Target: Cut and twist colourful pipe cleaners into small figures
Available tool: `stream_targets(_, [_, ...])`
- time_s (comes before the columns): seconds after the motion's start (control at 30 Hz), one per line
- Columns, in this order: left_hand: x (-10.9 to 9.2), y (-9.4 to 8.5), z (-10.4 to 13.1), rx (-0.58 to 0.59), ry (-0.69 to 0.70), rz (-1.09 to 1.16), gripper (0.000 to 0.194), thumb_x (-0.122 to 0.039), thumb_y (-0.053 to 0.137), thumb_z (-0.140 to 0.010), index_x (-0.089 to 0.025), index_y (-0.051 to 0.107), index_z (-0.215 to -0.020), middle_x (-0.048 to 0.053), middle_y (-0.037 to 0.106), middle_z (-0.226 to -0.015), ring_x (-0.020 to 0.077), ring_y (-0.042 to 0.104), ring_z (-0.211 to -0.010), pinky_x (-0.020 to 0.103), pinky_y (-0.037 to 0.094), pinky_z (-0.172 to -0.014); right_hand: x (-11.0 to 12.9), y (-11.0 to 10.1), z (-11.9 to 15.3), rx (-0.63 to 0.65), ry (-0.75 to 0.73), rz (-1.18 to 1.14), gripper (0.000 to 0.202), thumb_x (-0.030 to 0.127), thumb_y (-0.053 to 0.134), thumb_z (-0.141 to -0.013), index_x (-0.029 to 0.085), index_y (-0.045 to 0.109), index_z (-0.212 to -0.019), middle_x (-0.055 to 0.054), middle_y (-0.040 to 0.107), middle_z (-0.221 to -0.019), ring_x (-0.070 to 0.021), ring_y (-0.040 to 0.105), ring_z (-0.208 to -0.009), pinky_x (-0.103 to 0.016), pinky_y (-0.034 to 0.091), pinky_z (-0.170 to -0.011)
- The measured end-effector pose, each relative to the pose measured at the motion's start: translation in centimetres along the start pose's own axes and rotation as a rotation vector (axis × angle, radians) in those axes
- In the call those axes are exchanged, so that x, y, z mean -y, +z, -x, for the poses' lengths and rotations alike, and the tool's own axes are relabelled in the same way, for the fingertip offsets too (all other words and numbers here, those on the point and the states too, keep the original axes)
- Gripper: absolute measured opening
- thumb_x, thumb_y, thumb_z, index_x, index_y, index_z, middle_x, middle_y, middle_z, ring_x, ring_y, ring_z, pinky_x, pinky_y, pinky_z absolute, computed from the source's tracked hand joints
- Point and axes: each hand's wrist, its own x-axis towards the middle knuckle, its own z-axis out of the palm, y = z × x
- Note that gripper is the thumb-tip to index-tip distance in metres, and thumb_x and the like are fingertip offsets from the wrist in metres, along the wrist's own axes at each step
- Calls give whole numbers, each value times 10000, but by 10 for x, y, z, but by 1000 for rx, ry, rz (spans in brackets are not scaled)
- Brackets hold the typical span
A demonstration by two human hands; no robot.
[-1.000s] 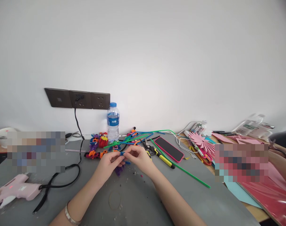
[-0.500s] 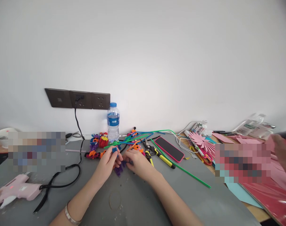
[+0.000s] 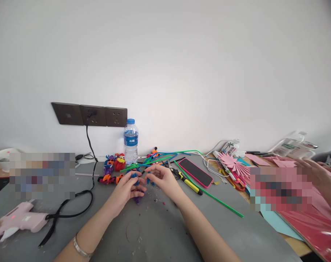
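My left hand is closed around a small blue and purple fuzzy pipe-cleaner piece, its lower end showing beneath the fingers. Just to the right, my right hand pinches a short blue fuzzy bit between thumb and fingertips. A narrow gap separates the two hands. Behind them stand finished-looking pipe-cleaner figures in purple and orange and in red. Long green pipe cleaners lie to the right, and black and yellow pliers rest beside my right wrist.
A water bottle stands by the wall. The phone has a pink edge. At the left lie a pink glue gun and its black cord. To the right are a folded pink paper fan, scissors and another person's hand.
My hands have drawn apart slightly, and the right fingers have lifted, with the blue bit now visible in them. The other person's hand has moved left and come further into view.
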Motion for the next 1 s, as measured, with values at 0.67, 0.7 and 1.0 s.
stream_targets(0.67, [-3,-7,1,161,-175,233,198,-146,585,-849,-125,692,-1014,91,711,-932,193,689,-881,306,554,-844,-16,-22,-7,-138,-308,728,191,176,511,-906,210,696,-872,-93,675,-1150,-267,556,-1086,-462,387,-952])
stream_targets(0.7, [-3,-6,1,154,-163,216,200,-105,601,-813,-125,694,-989,86,706,-912,192,685,-875,307,550,-843,-18,-21,-7,-110,-311,774,198,167,511,-907,219,702,-914,-90,661,-1197,-276,540,-1122,-492,361,-980])
stream_targets(1.0, [-16,-14,-7,-282,322,349,129,-69,559,-597,-177,547,-664,-54,498,-585,70,451,-505,187,411,-498,-20,-28,-11,-298,-492,714,390,146,375,-952,241,583,-1268,-96,621,-1270,-249,537,-1175,-475,403,-1012])
